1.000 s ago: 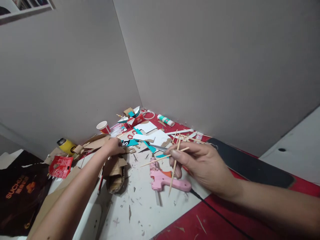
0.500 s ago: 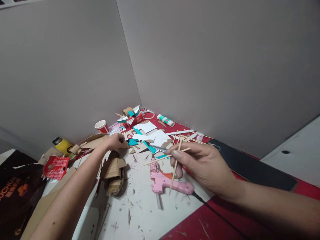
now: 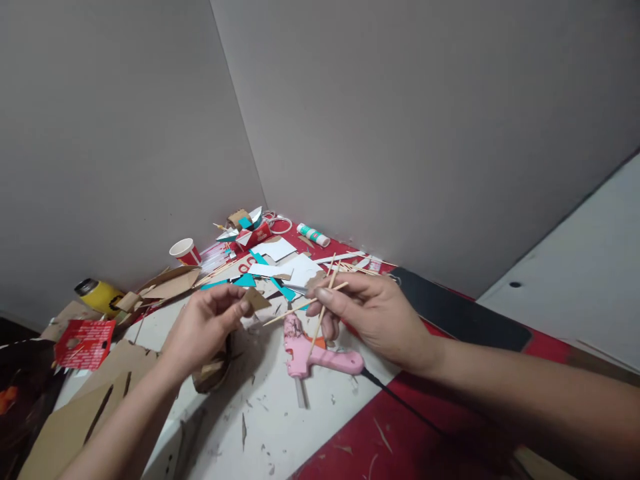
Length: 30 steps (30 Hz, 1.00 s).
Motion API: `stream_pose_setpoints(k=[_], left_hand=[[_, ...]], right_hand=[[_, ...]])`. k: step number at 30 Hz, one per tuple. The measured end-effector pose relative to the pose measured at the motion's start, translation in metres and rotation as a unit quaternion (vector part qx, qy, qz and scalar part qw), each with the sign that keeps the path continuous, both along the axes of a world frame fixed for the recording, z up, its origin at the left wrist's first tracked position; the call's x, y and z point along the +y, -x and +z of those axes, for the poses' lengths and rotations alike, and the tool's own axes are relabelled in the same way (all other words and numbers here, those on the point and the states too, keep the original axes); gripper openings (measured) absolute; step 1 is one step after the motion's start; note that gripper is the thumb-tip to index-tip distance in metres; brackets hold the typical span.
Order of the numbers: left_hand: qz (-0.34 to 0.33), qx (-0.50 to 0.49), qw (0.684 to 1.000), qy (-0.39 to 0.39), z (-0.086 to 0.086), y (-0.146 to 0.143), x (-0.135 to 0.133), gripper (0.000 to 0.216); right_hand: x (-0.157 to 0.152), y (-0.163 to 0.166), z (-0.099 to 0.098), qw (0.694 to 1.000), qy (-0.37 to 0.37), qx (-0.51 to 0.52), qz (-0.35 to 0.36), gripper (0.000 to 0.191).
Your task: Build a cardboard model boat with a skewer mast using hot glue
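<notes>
My left hand point(image 3: 207, 327) is closed, with a small piece of brown cardboard point(image 3: 257, 299) pinched between thumb and fingers. Crossed thin wooden sticks point(image 3: 324, 303) are gripped in my right hand point(image 3: 367, 313). A slim pointed metal tool point(image 3: 299, 289) also sticks out from its fingers; its kind is hard to make out. Below the right hand a pink hot glue gun point(image 3: 320, 357) lies on the table, a clear glue stick point(image 3: 300, 393) at its back end. Partly hidden under my left hand is a rounded corrugated cardboard piece point(image 3: 210, 377).
White and teal paper scraps point(image 3: 270, 270) lie behind the hands. Farther back are a glue tube point(image 3: 313, 235), a paper cup point(image 3: 185, 251) and more wooden sticks. A yellow bottle point(image 3: 99, 297) lies at left, a dark board point(image 3: 460, 313) at right. The gun's black cord point(image 3: 400, 400) trails right.
My left hand has come back from the scraps with the small cardboard piece and now sits nearer my right hand. My right hand keeps its sticks and tool. The view has shifted slightly.
</notes>
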State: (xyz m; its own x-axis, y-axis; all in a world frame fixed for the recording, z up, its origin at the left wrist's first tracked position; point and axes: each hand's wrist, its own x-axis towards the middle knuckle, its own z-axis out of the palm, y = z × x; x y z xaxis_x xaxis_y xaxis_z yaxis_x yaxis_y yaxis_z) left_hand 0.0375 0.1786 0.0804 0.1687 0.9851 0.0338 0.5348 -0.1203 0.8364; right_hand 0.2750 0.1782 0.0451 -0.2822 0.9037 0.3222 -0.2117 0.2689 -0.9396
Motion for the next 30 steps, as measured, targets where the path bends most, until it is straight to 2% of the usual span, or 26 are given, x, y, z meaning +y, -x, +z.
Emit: stream_pose_setpoints(k=[2, 6, 10, 15, 19, 22, 26, 30], left_hand=[[0.011, -0.014, 1.000, -0.004, -0.007, -0.007, -0.022, 0.020], [0.020, 0.015, 0.996, -0.082, -0.021, -0.015, -0.051, 0.019], [-0.006, 0.072, 0.983, -0.166, -0.030, -0.017, -0.062, 0.022], [-0.066, 0.135, 0.939, -0.308, -0.045, -0.017, -0.069, 0.031], [-0.085, 0.232, 0.879, -0.408, -0.065, -0.006, -0.078, 0.044], [-0.091, 0.302, 0.830, -0.459, -0.076, 0.003, -0.085, 0.044], [-0.100, 0.321, 0.798, -0.501, -0.069, 0.003, -0.091, 0.030], [-0.072, 0.320, 0.779, -0.535, -0.059, -0.003, -0.092, 0.026]], right_hand=[[-0.001, 0.001, -0.001, 1.000, 0.020, 0.005, 0.022, 0.030], [-0.002, 0.003, -0.004, 0.994, 0.077, 0.001, 0.081, 0.029], [-0.003, 0.005, -0.007, 0.989, 0.096, -0.001, 0.116, 0.031], [-0.006, 0.006, -0.007, 0.988, 0.084, -0.013, 0.131, 0.033], [-0.009, 0.006, -0.009, 0.991, 0.032, -0.016, 0.126, 0.024], [-0.013, 0.003, -0.009, 0.992, -0.032, -0.014, 0.119, 0.016], [-0.019, -0.001, -0.011, 0.985, -0.132, -0.024, 0.107, 0.013], [-0.023, -0.002, -0.017, 0.983, -0.146, -0.008, 0.112, 0.013]])
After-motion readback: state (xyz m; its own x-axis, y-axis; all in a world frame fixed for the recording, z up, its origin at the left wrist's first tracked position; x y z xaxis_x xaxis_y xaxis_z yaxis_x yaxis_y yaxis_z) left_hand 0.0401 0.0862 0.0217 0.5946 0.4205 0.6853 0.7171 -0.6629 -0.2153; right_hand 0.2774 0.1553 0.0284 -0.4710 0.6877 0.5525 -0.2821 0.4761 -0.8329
